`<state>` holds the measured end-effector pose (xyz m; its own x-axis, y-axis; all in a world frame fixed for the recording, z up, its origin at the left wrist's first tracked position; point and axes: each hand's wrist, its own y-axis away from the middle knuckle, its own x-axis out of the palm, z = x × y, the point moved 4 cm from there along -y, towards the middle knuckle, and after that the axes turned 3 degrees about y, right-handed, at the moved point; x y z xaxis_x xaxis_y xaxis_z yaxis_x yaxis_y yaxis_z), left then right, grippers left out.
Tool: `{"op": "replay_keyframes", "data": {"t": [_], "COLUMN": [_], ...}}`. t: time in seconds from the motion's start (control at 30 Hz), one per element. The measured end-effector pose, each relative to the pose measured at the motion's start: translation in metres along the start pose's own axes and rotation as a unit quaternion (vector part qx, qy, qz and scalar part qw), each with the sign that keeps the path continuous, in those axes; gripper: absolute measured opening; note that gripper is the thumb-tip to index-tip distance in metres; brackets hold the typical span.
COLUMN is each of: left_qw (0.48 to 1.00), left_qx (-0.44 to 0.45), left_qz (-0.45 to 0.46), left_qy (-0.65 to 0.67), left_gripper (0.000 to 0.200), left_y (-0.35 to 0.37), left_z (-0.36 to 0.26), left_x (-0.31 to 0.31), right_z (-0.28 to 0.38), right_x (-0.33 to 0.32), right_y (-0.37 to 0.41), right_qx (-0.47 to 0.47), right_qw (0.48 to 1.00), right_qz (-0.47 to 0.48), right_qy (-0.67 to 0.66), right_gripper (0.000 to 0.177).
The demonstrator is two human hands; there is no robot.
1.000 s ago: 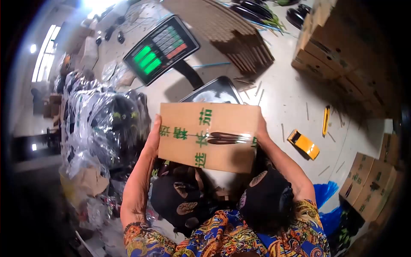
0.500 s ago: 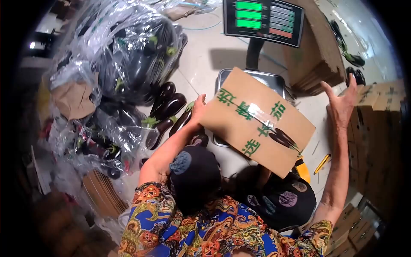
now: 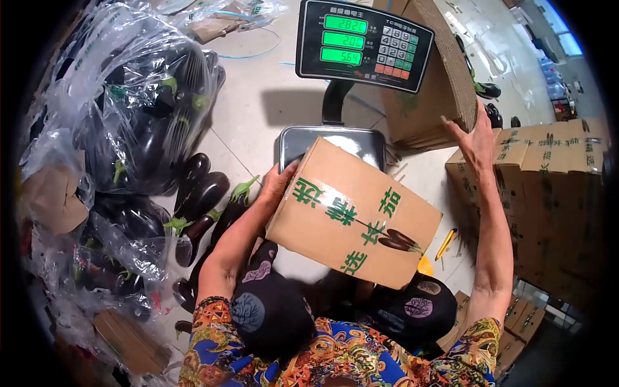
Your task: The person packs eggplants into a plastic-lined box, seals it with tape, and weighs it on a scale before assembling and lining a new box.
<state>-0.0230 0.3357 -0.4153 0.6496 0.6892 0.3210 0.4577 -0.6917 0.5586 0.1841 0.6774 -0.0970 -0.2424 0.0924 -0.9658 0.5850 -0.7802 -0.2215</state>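
A taped cardboard box [image 3: 361,219] with green characters and an eggplant picture sits tilted in front of me, partly over the scale platform [image 3: 332,133]. At its left side, my left hand [image 3: 276,184] grips the edge, with some fingers hidden behind it. My right hand [image 3: 476,148] reaches forward to the lower corner of a stack of flattened cardboard [image 3: 432,77]. Its thumb and fingers are spread on either side of that corner. The scale display [image 3: 364,45] shows lit green numbers above the platform.
Loose eggplants [image 3: 203,197] lie on the floor at left, beside large clear plastic bags [image 3: 148,109] full of eggplants. Closed boxes [image 3: 538,187] are stacked at right. A yellow utility knife [image 3: 445,244] lies on the floor right of the box.
My right hand has come up to the corner of the cardboard stack. The box now shows more of its front side, and my left hand is against its left edge. The view has shifted.
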Motion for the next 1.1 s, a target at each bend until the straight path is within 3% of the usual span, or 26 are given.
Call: {"op": "replay_keyframes", "data": {"t": [0.23,0.33,0.47,0.6,1.1], "left_qw": [0.999,0.991,0.988,0.990,0.991], "left_qx": [-0.042,-0.055,-0.075,-0.078,-0.091], "left_qz": [-0.005,0.029,0.039,0.026,-0.001], "left_qy": [0.028,0.116,0.131,0.114,0.102], "left_gripper": [0.054,0.054,0.054,0.054,0.052], "left_y": [0.007,0.014,0.017,0.017,0.028], "left_z": [-0.004,-0.009,-0.014,-0.016,-0.025], "left_x": [0.002,0.009,0.005,0.001,-0.022], "right_z": [0.005,0.014,0.053,0.087,0.085], "right_x": [0.009,0.011,0.017,0.026,0.022], "right_y": [-0.002,-0.010,-0.024,-0.037,-0.061], "right_qx": [-0.027,-0.051,0.000,0.000,0.021], "right_qw": [0.995,0.992,0.997,0.994,0.992], "right_qz": [-0.085,-0.116,-0.073,-0.102,-0.120], "right_qy": [-0.034,-0.021,-0.009,0.049,-0.021], "right_gripper": [0.087,0.087,0.082,0.084,0.084]}}
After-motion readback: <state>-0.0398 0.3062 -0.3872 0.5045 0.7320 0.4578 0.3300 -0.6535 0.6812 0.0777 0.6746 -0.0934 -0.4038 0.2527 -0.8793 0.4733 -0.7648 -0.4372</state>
